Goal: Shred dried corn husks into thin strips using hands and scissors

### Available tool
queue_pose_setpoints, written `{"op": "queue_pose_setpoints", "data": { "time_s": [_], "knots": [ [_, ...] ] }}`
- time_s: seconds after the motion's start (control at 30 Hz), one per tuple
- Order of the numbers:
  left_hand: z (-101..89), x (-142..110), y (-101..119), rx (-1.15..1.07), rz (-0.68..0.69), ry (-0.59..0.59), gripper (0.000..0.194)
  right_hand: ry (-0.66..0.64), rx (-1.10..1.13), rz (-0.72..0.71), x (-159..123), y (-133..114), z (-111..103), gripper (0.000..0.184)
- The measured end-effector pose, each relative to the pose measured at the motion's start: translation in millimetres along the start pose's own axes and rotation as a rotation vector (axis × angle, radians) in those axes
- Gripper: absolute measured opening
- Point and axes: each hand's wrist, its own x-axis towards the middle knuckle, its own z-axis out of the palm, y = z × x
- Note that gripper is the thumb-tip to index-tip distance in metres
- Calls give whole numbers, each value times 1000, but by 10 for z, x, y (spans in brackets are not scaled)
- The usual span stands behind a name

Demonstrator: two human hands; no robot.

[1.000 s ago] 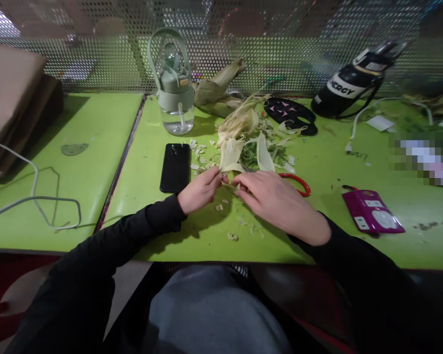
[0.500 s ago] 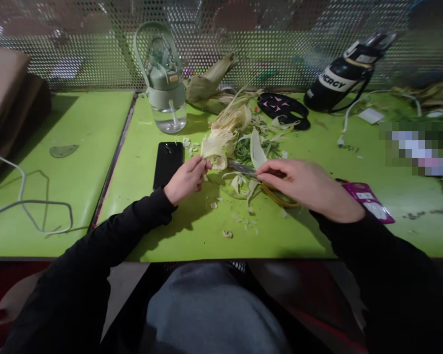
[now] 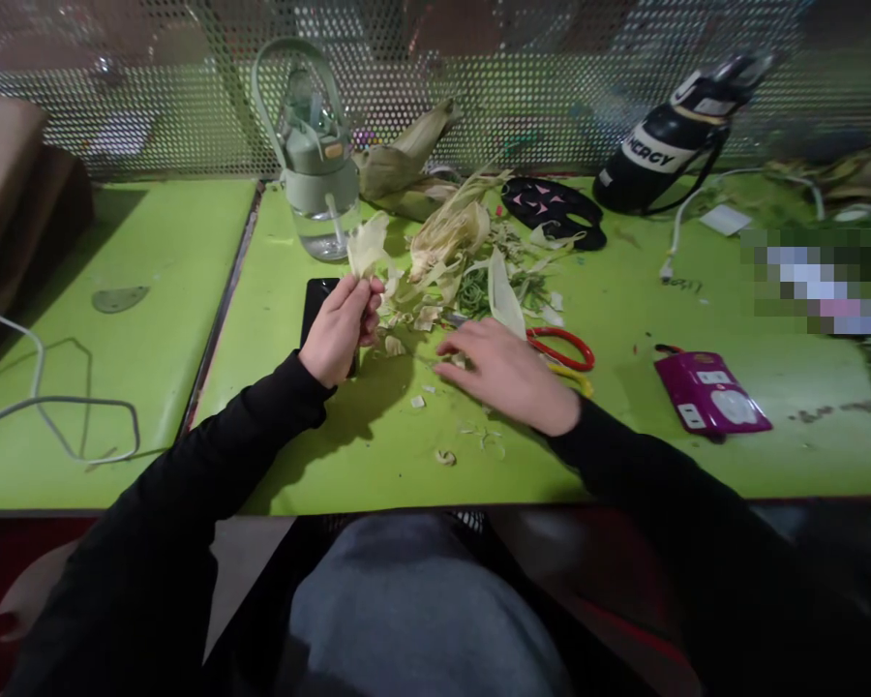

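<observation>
The left hand (image 3: 338,332) has its grip clamped on a cream, papery husk piece (image 3: 368,244) rising just above it. The right hand (image 3: 504,373), grip parted, partly covers metal scissors with red and yellow loop handles (image 3: 590,354) on the lime-green bench (image 3: 377,474).

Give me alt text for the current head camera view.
A person's left hand pinches a pale husk piece above a green table; the right hand is beside a red looped handle. Plant scraps and a phone lie nearby.

Black phone (image 3: 314,300) partly hidden behind left hand (image 3: 340,329)
</observation>
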Motion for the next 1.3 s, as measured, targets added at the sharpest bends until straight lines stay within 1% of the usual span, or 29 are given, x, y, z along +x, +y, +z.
{"op": "queue_pose_setpoints", "data": {
  "time_s": [0.03, 0.1, 0.17, 0.27, 0.4, 0.5, 0.57, 0.63, 0.8, 0.9, 1.0, 1.1, 1.2, 1.3],
  "knots": [
    [-12, 5, 10, 0, 12, -1, 22, -11, -9, -6, 74, -86, 71, 28],
    [-38, 19, 39, -4, 39, 3, 22, -13, -24, 41, 218, -189, 164, 19],
    [-66, 38, 81, -7, 66, 18, 22, -45, 11, 63, 317, -208, 177, 16],
    [-107, 71, 147, -8, 99, 48, 22, -112, 189, 95, 331, -154, 58, 16],
    [-136, 89, 171, 10, 98, 34, 22, -142, 527, 179, 191, -123, -206, 18],
    [-104, 48, 124, 79, 20, -54, 21, -144, 731, 190, 111, -180, -352, 17],
    [-59, 3, 82, 150, -46, -118, 20, -129, 784, 158, 100, -227, -391, 14],
    [-8, -41, 52, 220, -86, -167, 19, -113, 796, 123, 115, -258, -388, 11],
    [87, -105, 25, 412, -201, -250, 23, -43, 745, 84, 140, -262, -316, 7],
    [113, -117, -69, 446, -226, -295, 25, -35, 632, 61, 74, -255, -295, 9],
    [123, -124, -227, 537, -166, -330, 26, -41, 407, 14, -25, -243, -269, 14],
    [127, -135, -334, 732, -21, -371, 27, 34, 191, -66, -89, -218, -230, 15],
    [125, -152, -334, 836, 71, -393, 25, 99, 114, -100, -99, -199, -217, 18],
    [114, -159, -284, 832, 72, -428, 23, 144, 100, -97, -85, -198, -239, 17]
  ]
}}
